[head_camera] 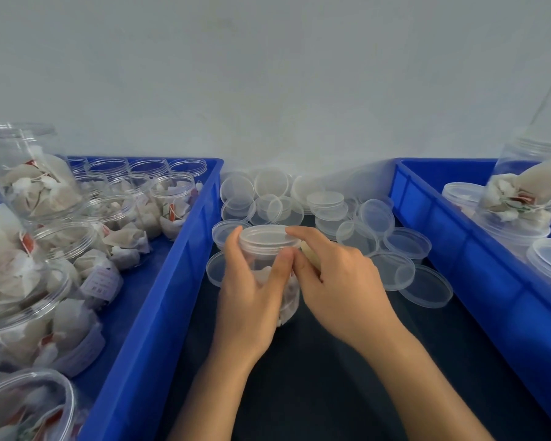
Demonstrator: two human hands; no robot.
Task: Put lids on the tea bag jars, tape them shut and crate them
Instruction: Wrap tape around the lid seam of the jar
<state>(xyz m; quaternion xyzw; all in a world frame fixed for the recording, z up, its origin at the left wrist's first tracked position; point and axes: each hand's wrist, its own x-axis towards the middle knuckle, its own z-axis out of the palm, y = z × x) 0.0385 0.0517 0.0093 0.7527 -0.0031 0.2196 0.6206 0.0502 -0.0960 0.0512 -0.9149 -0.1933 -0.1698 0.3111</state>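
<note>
The left hand (252, 281) grips the lidded jar (269, 265) upright on the bench, just before the loose lids (331, 205) — steadying it while the right hand's (341, 281) fingers pinch something pale, seemingly tape, at its rim.

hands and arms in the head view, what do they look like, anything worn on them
Both the left hand and the right hand are bare, with no gloves, rings or watch showing. Both forearms are uncovered to the bottom edge of the picture, so no sleeve is in view. The visible fingernails look short and unpainted.
</note>
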